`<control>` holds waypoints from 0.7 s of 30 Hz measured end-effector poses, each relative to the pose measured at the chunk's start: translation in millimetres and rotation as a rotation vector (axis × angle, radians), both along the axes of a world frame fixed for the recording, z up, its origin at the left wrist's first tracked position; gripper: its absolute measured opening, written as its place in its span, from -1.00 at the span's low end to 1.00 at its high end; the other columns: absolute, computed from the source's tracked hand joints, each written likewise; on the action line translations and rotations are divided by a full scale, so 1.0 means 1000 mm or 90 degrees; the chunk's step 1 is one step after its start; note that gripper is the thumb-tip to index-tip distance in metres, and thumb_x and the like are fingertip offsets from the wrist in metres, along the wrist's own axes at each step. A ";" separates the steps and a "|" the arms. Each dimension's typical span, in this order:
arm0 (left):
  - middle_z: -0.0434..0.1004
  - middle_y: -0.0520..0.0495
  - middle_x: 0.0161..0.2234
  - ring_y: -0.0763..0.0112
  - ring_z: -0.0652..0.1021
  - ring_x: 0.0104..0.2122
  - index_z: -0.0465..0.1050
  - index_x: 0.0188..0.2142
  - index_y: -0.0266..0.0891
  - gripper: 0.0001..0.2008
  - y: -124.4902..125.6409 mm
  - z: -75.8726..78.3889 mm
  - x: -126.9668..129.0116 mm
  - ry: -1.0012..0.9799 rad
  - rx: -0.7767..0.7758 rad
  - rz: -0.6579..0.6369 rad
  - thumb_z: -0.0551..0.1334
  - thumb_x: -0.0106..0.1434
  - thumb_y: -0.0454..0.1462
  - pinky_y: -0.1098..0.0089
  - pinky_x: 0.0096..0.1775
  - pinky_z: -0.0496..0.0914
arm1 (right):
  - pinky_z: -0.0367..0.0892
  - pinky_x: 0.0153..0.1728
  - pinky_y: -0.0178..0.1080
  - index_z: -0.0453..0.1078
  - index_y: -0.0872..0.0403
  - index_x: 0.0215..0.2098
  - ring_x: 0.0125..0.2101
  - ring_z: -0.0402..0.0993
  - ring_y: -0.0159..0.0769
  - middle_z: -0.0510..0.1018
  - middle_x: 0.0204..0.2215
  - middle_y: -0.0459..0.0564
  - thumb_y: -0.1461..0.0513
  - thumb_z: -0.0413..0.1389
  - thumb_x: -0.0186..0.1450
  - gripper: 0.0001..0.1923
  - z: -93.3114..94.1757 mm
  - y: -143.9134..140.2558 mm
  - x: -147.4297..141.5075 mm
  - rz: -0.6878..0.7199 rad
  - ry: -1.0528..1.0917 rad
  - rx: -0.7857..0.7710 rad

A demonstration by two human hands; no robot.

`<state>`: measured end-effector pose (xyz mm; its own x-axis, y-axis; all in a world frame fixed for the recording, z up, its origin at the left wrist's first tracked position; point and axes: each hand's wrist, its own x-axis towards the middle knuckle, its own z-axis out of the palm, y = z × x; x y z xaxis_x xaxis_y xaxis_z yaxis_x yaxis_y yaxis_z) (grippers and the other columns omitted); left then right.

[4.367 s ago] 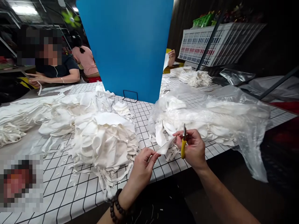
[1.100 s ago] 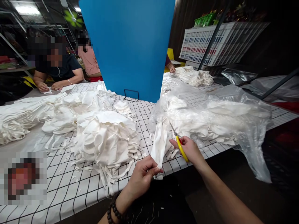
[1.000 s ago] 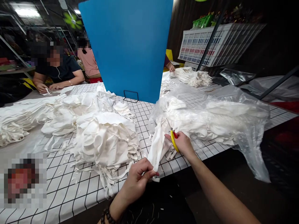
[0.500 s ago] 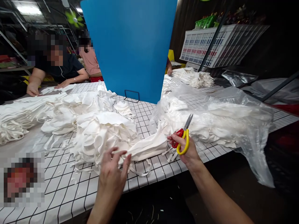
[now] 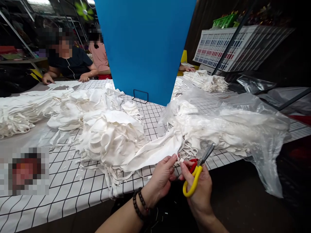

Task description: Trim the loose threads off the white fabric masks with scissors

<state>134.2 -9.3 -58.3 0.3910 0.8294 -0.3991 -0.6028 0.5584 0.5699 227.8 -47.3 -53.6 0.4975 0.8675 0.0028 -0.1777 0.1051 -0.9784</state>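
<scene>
A long white cloth piece [image 5: 155, 149] stretches from the heap toward me, its near end narrowing to a strip. My left hand [image 5: 161, 178], two dark beaded bracelets on its wrist, is closed with thumb and fingertips pinching that end. Close beside it, my right hand [image 5: 200, 191] grips scissors [image 5: 197, 170] with one red and one yellow handle, blades pointing up and away to the right. The thumb and forefinger of this hand also meet at the end of the strip. Left of my hands lies a heap of white cloth pieces [image 5: 113, 129] with thin straps.
A clear plastic bag [image 5: 233, 119] full of white cloth lies to the right. A tall blue panel [image 5: 145, 48] stands on the grid-patterned tablecloth [image 5: 63, 200]. A co-worker [image 5: 70, 64] sits across at the left. Stacked white baskets [image 5: 225, 48] stand at the back right.
My left hand has moved right, from open beside the heap to pinching the cloth's end. My right hand has come lower with the scissors. The cloth's end is drawn nearer.
</scene>
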 end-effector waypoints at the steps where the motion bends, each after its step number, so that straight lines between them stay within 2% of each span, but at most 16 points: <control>1: 0.09 0.19 -0.57 0.68 0.00 -0.64 0.40 -0.32 -0.32 -0.62 0.000 0.001 -0.002 -0.005 0.015 0.011 0.41 0.08 -0.07 0.59 -0.63 -0.07 | 0.33 -0.61 -0.38 0.30 0.04 -0.31 -0.61 0.34 -0.47 0.47 -0.39 -0.12 0.12 0.33 0.12 -0.67 -0.003 -0.002 0.002 0.000 -0.010 -0.006; 4: 0.33 0.10 -0.49 0.68 0.10 -0.63 0.32 -0.36 -0.29 -0.66 -0.001 0.004 -0.011 0.012 0.071 0.075 0.36 0.15 -0.09 0.59 -0.61 0.05 | 0.32 -0.57 -0.41 0.30 0.04 -0.30 -0.61 0.34 -0.50 0.44 -0.44 -0.16 0.14 0.31 0.16 -0.71 -0.008 -0.001 0.013 -0.020 -0.033 0.008; 6: 0.43 0.04 -0.43 0.67 0.16 -0.63 0.29 -0.36 -0.28 -0.67 -0.003 0.006 -0.020 0.028 0.091 0.090 0.33 0.19 -0.08 0.58 -0.59 0.12 | 0.36 -0.49 -0.41 0.29 0.02 -0.25 -0.53 0.39 -0.47 0.48 -0.38 -0.15 0.18 0.31 0.17 -0.70 -0.007 0.008 0.021 0.003 -0.063 0.045; 9: 0.47 0.01 -0.43 0.66 0.26 -0.61 0.35 -0.30 -0.31 -0.68 -0.007 0.010 -0.035 0.052 0.115 0.037 0.34 0.18 -0.10 0.56 -0.54 0.19 | 0.42 -0.34 -0.34 0.27 0.00 -0.23 -0.37 0.47 -0.40 0.53 -0.20 -0.07 0.22 0.33 0.14 -0.65 -0.006 0.031 0.025 0.188 -0.108 0.077; 11: 0.50 -0.03 -0.38 0.66 0.31 -0.59 0.41 -0.27 -0.33 -0.67 -0.010 0.013 -0.044 0.073 0.134 -0.003 0.37 0.15 -0.11 0.56 -0.50 0.23 | 0.43 -0.34 -0.31 0.25 0.00 -0.26 -0.39 0.48 -0.39 0.54 -0.18 -0.06 0.21 0.34 0.11 -0.64 -0.009 0.046 0.020 0.316 -0.098 0.069; 12: 0.52 -0.06 -0.36 0.65 0.33 -0.58 0.44 -0.27 -0.35 -0.66 -0.012 0.014 -0.047 0.089 0.140 -0.019 0.38 0.14 -0.11 0.55 -0.49 0.25 | 0.43 -0.38 -0.32 0.25 0.00 -0.28 -0.43 0.47 -0.40 0.55 -0.22 -0.07 0.20 0.33 0.11 -0.65 -0.011 0.052 0.017 0.346 -0.083 0.064; 15: 0.54 -0.11 -0.38 0.60 0.34 -0.56 0.50 -0.26 -0.37 -0.62 -0.015 0.014 -0.054 0.147 0.152 -0.043 0.36 0.14 -0.06 0.51 -0.47 0.29 | 0.36 -0.52 -0.36 0.22 0.00 -0.30 -0.56 0.40 -0.45 0.55 -0.32 -0.10 0.17 0.30 0.14 -0.67 -0.015 0.063 0.006 0.308 -0.066 0.074; 17: 0.53 -0.10 -0.42 0.58 0.34 -0.56 0.52 -0.25 -0.36 -0.60 -0.014 0.011 -0.055 0.194 0.181 -0.036 0.33 0.16 -0.02 0.49 -0.48 0.30 | 0.34 -0.52 -0.37 0.21 0.00 -0.30 -0.58 0.36 -0.46 0.54 -0.33 -0.11 0.18 0.29 0.14 -0.68 -0.016 0.065 0.002 0.260 -0.083 0.095; 19: 0.50 -0.10 -0.35 0.56 0.35 -0.55 0.54 -0.28 -0.33 -0.61 -0.013 0.008 -0.056 0.270 0.245 0.009 0.30 0.18 0.00 0.49 -0.49 0.30 | 0.36 -0.46 -0.35 0.22 0.01 -0.30 -0.52 0.40 -0.44 0.55 -0.33 -0.11 0.21 0.29 0.13 -0.69 -0.016 0.065 0.001 0.249 -0.103 0.104; 21: 0.44 -0.15 -0.16 0.47 0.45 -0.40 0.55 -0.33 -0.28 -0.67 -0.011 0.005 -0.056 0.381 0.324 0.100 0.29 0.20 -0.03 0.47 -0.41 0.35 | 0.37 -0.40 -0.33 0.24 0.01 -0.31 -0.44 0.45 -0.39 0.54 -0.34 -0.11 0.23 0.31 0.12 -0.68 -0.016 0.063 0.002 0.264 -0.104 0.095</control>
